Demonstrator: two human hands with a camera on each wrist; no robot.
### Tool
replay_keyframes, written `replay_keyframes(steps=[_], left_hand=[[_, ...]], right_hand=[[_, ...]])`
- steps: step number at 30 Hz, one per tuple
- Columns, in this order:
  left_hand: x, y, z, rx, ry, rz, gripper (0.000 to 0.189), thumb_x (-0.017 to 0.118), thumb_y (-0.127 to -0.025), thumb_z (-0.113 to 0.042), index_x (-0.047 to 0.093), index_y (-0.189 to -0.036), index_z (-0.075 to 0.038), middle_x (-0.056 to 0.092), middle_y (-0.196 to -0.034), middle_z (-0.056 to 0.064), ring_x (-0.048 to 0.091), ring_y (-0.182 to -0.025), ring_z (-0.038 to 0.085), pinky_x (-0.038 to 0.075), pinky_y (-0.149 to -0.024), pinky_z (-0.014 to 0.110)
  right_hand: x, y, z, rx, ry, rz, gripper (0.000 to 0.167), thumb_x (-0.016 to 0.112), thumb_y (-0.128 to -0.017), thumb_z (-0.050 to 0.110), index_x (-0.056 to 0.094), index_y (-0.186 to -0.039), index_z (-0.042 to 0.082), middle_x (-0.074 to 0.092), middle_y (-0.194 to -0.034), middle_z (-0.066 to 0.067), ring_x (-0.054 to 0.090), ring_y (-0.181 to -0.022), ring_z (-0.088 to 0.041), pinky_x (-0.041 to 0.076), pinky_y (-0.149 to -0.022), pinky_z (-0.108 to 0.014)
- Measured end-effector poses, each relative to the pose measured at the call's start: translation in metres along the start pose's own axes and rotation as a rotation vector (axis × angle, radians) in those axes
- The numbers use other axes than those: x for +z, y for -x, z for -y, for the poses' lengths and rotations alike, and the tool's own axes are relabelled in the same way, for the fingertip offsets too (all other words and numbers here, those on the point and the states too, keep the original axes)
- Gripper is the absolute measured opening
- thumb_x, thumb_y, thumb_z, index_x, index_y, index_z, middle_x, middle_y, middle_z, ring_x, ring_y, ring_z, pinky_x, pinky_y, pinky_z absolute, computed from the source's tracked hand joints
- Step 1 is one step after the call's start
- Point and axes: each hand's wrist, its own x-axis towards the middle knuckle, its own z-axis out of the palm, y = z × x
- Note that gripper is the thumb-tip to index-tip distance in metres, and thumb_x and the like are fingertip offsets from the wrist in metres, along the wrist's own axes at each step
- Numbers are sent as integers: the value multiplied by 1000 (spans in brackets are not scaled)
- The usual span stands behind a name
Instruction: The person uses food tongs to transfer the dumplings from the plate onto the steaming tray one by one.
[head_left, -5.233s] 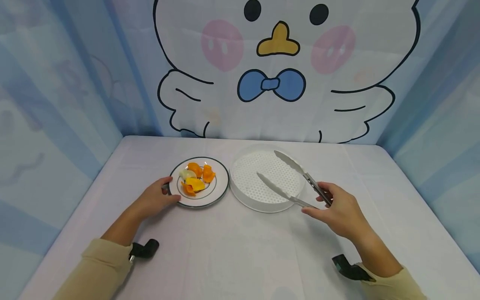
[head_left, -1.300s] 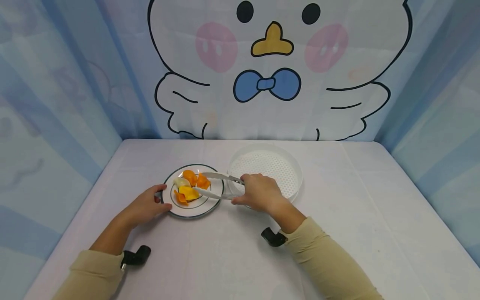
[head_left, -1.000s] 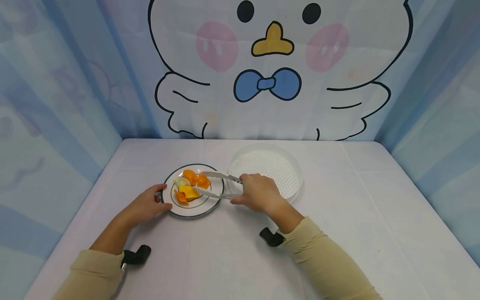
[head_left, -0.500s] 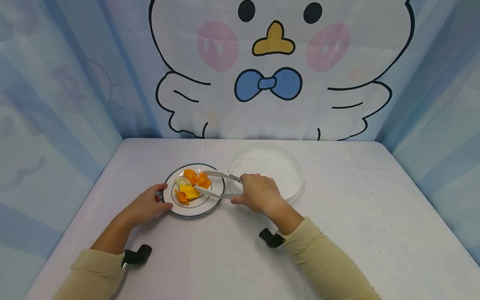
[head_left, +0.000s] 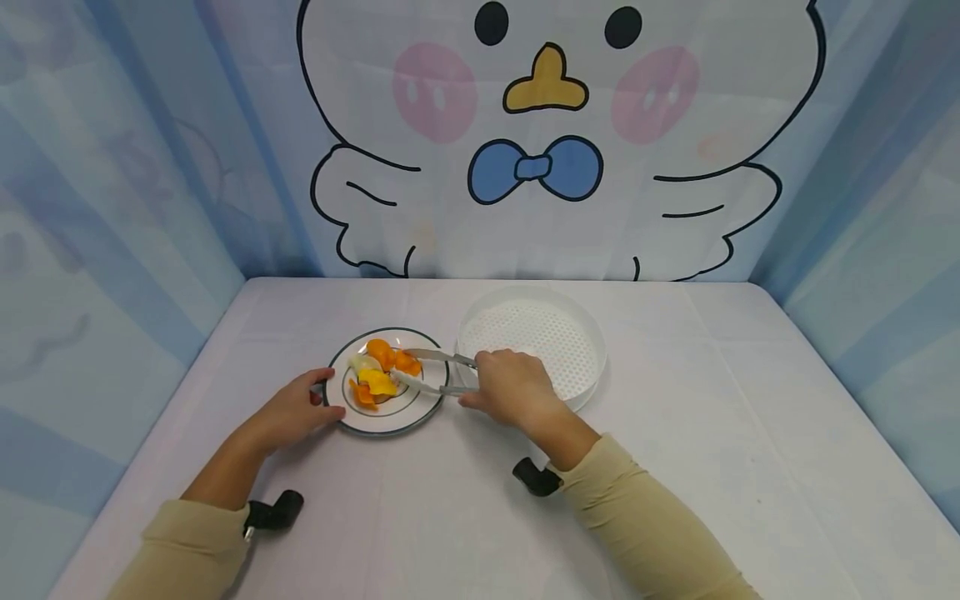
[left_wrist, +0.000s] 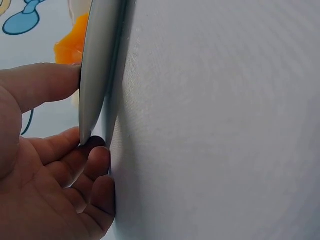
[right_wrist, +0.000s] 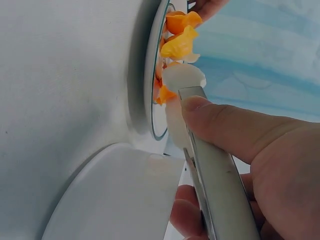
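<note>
A white plate [head_left: 411,412] with a dark rim line lies left of centre, bearing several curled orange and yellow pieces [head_left: 378,383] and a pale one [head_left: 363,363]; their kind is unclear. My left hand [head_left: 287,410] pinches the plate's left rim, thumb on top. In the left wrist view, the fingers curl by the plate's edge [left_wrist: 97,65]. My right hand [head_left: 517,385] grips metal tongs [head_left: 444,357], thumb along one arm. Their tips flank the orange piece [head_left: 407,362] at the right of the pile; contact is hard to tell.
Close beside the plate's right side stands a round white tray [head_left: 558,337] with a perforated base, partly behind my right hand. A white cloth covers the table [head_left: 420,517]. A printed curtain [head_left: 540,242] hangs behind its far edge.
Over several seconds my right hand has carried the tongs leftward from above the tray to the plate. In the last half second the tong arms have drawn closer together. My left hand keeps its hold.
</note>
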Motion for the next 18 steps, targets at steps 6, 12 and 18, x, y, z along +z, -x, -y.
replay_keyframes(steps=[6,12,18], left_hand=[[0,2,0,2,3,-4,81,70,-93,-30,27,-155,-3,45,-130,28,46,-109,39,48,-93,51],[1,1,1,6,0,-4,82,70,-93,-31,26,-156,-3,45,-129,27,45,-109,39,48,-93,51],[0,0,2,3,-6,-4,83,71,-93,-33,26,-156,-3,45,-129,28,46,-109,39,48,-93,51]], right_hand=[[1,0,-4,-2,-34,-14,45,75,-87,49,67,-105,9,57,-72,2,52,-65,-17,41,-54,-31],[-1,2,-12,-7,-106,-25,48,74,-88,48,68,-114,7,60,-76,3,54,-67,-18,43,-57,-33],[-4,5,-19,-24,-124,-73,50,75,-87,48,69,-118,10,64,-83,3,56,-72,-19,46,-61,-36]])
